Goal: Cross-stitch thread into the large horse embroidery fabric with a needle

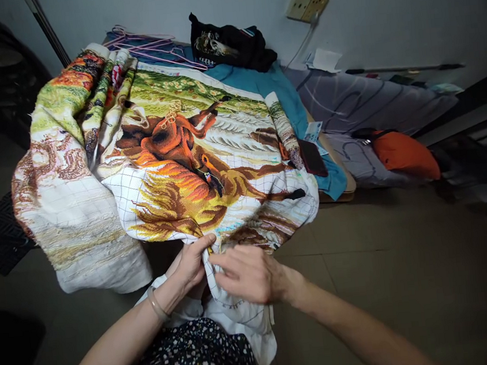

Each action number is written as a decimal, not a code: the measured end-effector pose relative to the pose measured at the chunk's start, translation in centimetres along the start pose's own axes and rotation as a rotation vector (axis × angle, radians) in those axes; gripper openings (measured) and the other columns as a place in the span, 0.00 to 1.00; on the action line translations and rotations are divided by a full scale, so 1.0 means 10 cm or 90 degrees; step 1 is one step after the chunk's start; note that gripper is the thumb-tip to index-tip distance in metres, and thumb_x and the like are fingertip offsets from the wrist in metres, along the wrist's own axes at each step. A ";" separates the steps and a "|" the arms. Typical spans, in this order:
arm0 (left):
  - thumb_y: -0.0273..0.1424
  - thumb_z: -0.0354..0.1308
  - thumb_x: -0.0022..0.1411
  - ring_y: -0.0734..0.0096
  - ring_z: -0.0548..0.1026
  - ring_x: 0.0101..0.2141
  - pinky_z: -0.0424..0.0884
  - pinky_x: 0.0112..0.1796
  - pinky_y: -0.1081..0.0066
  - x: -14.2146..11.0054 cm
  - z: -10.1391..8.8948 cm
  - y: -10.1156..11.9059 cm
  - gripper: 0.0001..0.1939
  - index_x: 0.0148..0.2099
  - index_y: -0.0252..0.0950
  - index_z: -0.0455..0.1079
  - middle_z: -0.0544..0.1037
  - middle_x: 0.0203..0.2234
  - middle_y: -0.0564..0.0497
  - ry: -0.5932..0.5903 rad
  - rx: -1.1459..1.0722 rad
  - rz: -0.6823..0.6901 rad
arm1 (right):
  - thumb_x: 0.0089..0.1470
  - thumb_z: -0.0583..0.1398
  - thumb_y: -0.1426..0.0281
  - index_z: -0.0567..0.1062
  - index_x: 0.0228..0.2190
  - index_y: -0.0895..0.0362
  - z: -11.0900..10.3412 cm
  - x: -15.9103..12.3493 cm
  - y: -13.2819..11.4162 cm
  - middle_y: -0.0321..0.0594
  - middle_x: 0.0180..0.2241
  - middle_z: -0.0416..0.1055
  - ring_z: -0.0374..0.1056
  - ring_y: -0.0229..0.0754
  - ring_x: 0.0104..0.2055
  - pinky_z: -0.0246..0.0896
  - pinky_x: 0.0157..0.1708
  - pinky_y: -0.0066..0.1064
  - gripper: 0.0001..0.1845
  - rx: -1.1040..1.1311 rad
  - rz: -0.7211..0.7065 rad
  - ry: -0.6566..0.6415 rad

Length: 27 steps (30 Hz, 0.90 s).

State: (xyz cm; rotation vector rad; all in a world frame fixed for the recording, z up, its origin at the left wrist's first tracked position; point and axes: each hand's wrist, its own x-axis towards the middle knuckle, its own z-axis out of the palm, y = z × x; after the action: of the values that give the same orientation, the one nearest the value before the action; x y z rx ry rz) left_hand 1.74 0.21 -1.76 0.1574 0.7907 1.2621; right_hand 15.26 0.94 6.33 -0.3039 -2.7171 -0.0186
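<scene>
A large cross-stitch cloth with brown and golden horses is spread over a low table and hangs down toward my lap. My left hand grips its near edge, thumb on top and the other fingers beneath the fabric. Close beside it, my right hand has its fingers curled, index finger and thumb near the cloth's folded edge; whether a needle is between them is too small to see. Loose orange and tan threads lie on the stitched picture.
Behind the cloth are pink hangers and a black bag. A dark phone lies by the rolled right end, on a teal cloth. An orange bag sits farther right. A wall socket is above.
</scene>
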 end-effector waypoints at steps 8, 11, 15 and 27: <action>0.28 0.69 0.41 0.59 0.78 0.36 0.70 0.43 0.62 0.01 -0.01 -0.01 0.18 0.37 0.29 0.74 0.80 0.28 0.46 0.015 0.015 -0.023 | 0.66 0.43 0.70 0.67 0.27 0.58 -0.43 0.01 -0.45 0.37 0.23 0.69 0.64 0.33 0.25 0.57 0.28 0.24 0.19 0.642 -0.111 -0.151; 0.28 0.69 0.40 0.59 0.78 0.36 0.71 0.43 0.62 0.01 -0.01 -0.01 0.17 0.36 0.30 0.74 0.80 0.27 0.46 0.021 0.023 -0.020 | 0.66 0.46 0.65 0.68 0.31 0.58 -0.40 -0.01 -0.30 0.34 0.23 0.70 0.63 0.31 0.22 0.56 0.24 0.22 0.16 0.599 0.061 -0.150; 0.27 0.69 0.40 0.60 0.78 0.34 0.71 0.42 0.62 0.00 -0.01 0.00 0.16 0.35 0.30 0.74 0.80 0.26 0.47 0.009 0.022 -0.012 | 0.63 0.50 0.72 0.72 0.37 0.59 -0.18 -0.07 0.06 0.40 0.28 0.74 0.69 0.37 0.28 0.58 0.28 0.25 0.11 0.205 0.428 -0.085; 0.27 0.69 0.40 0.64 0.77 0.29 0.71 0.41 0.62 0.01 0.00 -0.01 0.17 0.36 0.30 0.74 0.80 0.25 0.48 0.016 0.024 -0.017 | 0.58 0.56 0.74 0.79 0.37 0.57 0.07 -0.15 0.28 0.40 0.33 0.78 0.73 0.37 0.34 0.63 0.35 0.25 0.11 0.113 0.412 -0.106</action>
State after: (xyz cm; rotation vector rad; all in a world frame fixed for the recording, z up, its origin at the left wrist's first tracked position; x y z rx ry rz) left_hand 1.81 0.20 -1.87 0.1609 0.8352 1.2259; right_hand 16.96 3.39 5.00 -1.1506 -2.6199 0.4415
